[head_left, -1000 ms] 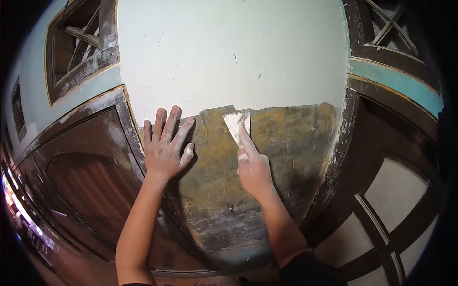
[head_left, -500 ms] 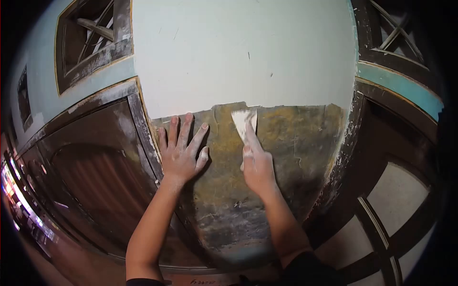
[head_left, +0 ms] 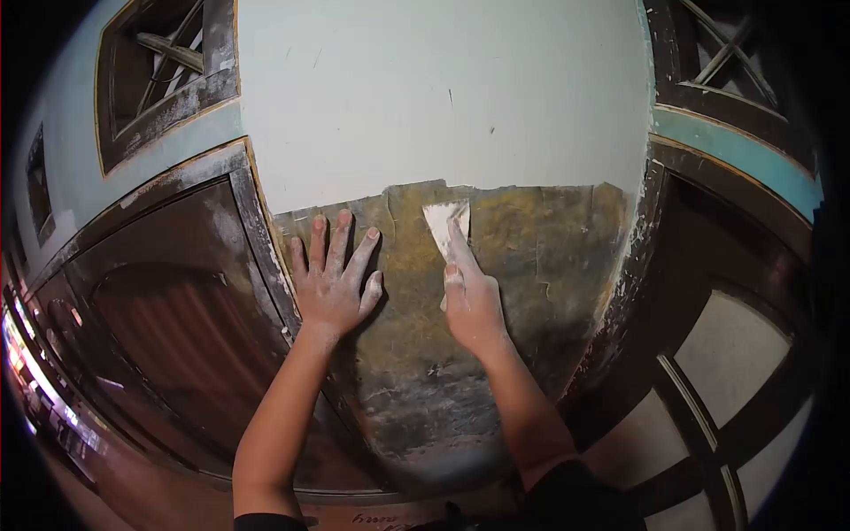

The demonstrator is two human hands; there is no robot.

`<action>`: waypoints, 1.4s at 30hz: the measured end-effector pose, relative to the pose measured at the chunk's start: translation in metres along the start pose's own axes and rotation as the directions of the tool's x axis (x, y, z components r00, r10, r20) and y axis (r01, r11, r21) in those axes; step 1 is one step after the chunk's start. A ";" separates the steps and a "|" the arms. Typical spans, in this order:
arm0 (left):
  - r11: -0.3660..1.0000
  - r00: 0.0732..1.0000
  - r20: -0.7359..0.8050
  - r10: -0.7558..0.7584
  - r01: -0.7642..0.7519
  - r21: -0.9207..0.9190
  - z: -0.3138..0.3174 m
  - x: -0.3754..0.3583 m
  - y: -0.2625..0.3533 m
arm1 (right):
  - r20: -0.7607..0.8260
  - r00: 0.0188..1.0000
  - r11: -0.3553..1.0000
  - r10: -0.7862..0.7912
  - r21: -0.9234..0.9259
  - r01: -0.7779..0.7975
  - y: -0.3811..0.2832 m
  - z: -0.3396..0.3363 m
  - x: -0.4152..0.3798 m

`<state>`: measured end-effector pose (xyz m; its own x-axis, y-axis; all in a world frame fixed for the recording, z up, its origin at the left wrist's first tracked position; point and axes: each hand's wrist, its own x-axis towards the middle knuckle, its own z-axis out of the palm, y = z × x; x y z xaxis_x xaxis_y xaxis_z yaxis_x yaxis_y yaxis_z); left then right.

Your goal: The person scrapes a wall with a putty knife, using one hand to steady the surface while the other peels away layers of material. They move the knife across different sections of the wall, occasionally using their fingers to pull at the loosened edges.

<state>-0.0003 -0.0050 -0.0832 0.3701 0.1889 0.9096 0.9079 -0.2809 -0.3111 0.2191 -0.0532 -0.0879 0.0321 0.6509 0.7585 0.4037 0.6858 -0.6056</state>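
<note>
My left hand point(head_left: 335, 281) lies flat with its fingers spread on the bare, stained lower wall point(head_left: 522, 257), close to the door frame at left. In my right hand point(head_left: 471, 305) is a putty knife point(head_left: 445, 221) with a whitish, fan-shaped blade. The blade points up, against the stained area, a little below the ragged edge of the pale paint point(head_left: 372, 97). My right index finger stretches along the blade, and the other fingers wrap round the handle, which is mostly hidden. White dust covers the fingers of both hands.
A brown wooden door point(head_left: 177, 310) with a scuffed frame stands at left. At right is a dark door point(head_left: 699, 380) with pale panels. Crossed-bar vents point(head_left: 168, 66) sit above on both sides. A reddish surface with lettering point(head_left: 381, 515) shows at the bottom.
The wall and doors have shifted slightly left and up in view. The putty knife's blade now sits slightly lower, farther below the paint edge. My left hand remains flat on the wall.
</note>
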 end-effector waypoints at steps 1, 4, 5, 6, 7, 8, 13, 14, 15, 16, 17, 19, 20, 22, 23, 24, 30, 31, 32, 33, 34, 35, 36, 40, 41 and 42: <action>1.000 1.000 -0.002 0.001 -0.001 -0.003 0.000 0.000 0.001 | -0.003 1.000 1.000 0.000 -0.002 0.000 0.004 0.000 -0.001; 1.000 1.000 -0.013 0.005 -0.005 -0.002 0.001 -0.001 0.000 | 0.056 0.992 0.994 0.109 0.021 -0.110 -0.013 -0.009 0.006; 1.000 1.000 -0.009 0.007 -0.007 -0.005 0.000 -0.002 0.001 | 0.056 0.992 0.993 0.115 0.022 -0.116 -0.013 -0.008 0.009; 1.000 1.000 0.004 -0.003 0.003 -0.009 0.000 -0.002 0.001 | 0.033 0.996 0.997 0.078 0.023 -0.079 -0.013 -0.007 0.011; 1.000 1.000 0.014 -0.012 0.012 -0.014 0.000 -0.001 0.001 | 0.008 0.999 0.999 0.040 0.022 -0.040 -0.011 -0.006 0.012; 1.000 1.000 0.015 -0.009 0.009 0.001 0.001 -0.002 0.000 | 0.000 0.999 0.999 0.033 0.012 -0.033 -0.006 -0.006 0.008; 1.000 1.000 0.002 0.001 -0.001 0.003 0.002 -0.003 -0.001 | -0.001 0.996 0.996 0.088 0.005 -0.088 -0.002 -0.013 0.003; 1.000 1.000 0.001 -0.001 0.001 -0.001 0.001 -0.003 -0.001 | 0.001 0.996 0.996 0.091 0.017 -0.091 -0.007 -0.016 0.011; 1.000 1.000 0.001 -0.004 0.004 -0.004 0.001 -0.003 0.000 | 0.003 0.996 0.995 0.093 0.028 -0.093 -0.009 -0.018 0.015; 1.000 1.000 0.022 -0.019 0.019 0.001 0.002 -0.004 0.000 | 0.006 0.997 0.996 0.078 0.032 -0.078 -0.007 -0.017 0.014; 1.000 1.000 0.021 -0.015 0.015 -0.002 0.002 -0.003 -0.001 | 0.001 0.997 0.996 0.078 0.031 -0.078 -0.005 -0.018 0.011; 1.000 1.000 0.012 -0.021 0.021 -0.007 0.002 -0.004 0.000 | 0.015 0.995 0.995 0.095 0.031 -0.095 0.000 -0.019 0.001; 1.000 1.000 0.009 -0.019 0.019 -0.010 0.002 -0.003 -0.001 | 0.012 0.996 0.995 0.093 0.027 -0.094 0.004 -0.019 0.000; 1.000 1.000 -0.001 -0.012 0.012 -0.006 0.002 -0.003 0.000 | -0.021 1.000 1.000 0.023 -0.002 -0.023 0.006 -0.020 0.003; 1.000 1.000 -0.004 -0.001 0.001 -0.001 0.002 -0.003 0.000 | -0.024 0.999 1.000 0.023 -0.003 -0.023 0.006 -0.022 0.006; 1.000 1.000 0.006 -0.010 0.010 -0.005 0.001 -0.003 0.000 | -0.010 0.998 0.998 0.067 0.016 -0.067 -0.004 -0.026 0.012; 1.000 1.000 0.000 -0.013 0.013 -0.007 0.003 -0.005 0.000 | -0.054 0.997 0.999 0.050 -0.003 -0.051 0.011 -0.028 0.001; 1.000 1.000 0.005 -0.021 0.021 -0.001 0.004 -0.005 -0.001 | -0.055 0.997 0.999 0.046 -0.005 -0.047 0.012 -0.029 0.004; 1.000 1.000 0.006 -0.020 0.020 -0.003 0.004 -0.004 -0.001 | -0.056 0.998 0.999 0.025 0.024 -0.024 0.011 -0.030 0.008; 1.000 1.000 0.006 -0.010 0.010 0.003 0.003 -0.003 -0.001 | -0.057 0.998 0.999 0.008 0.053 -0.005 0.008 -0.032 0.010; 1.000 1.000 0.006 -0.001 0.001 0.009 0.002 -0.004 0.000 | -0.056 0.998 0.999 0.014 0.053 -0.011 0.005 -0.033 0.009; 1.000 1.000 0.008 0.000 0.000 0.007 0.002 -0.004 0.000 | -0.040 0.997 0.998 0.064 0.030 -0.063 0.003 -0.035 0.009; 1.000 1.000 0.006 -0.001 0.001 0.006 0.002 -0.004 0.000 | -0.026 0.993 0.994 0.113 0.006 -0.113 0.001 -0.035 0.009; 1.000 1.000 0.004 -0.002 0.002 -0.003 0.002 -0.002 0.001 | -0.051 0.995 0.997 0.082 0.006 -0.081 0.009 -0.037 0.004; 1.000 1.000 0.005 0.001 -0.001 0.003 0.001 -0.003 0.001 | -0.049 0.995 0.996 0.086 0.031 -0.085 0.005 -0.040 0.009; 1.000 1.000 0.010 0.001 -0.001 0.002 0.002 -0.004 0.001 | -0.046 0.995 0.994 0.094 0.058 -0.091 0.001 -0.042 0.011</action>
<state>-0.0006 -0.0044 -0.0871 0.3730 0.1981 0.9064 0.9080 -0.2789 -0.3127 0.2586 -0.0589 -0.0697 0.1118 0.6968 0.7085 0.3453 0.6413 -0.6852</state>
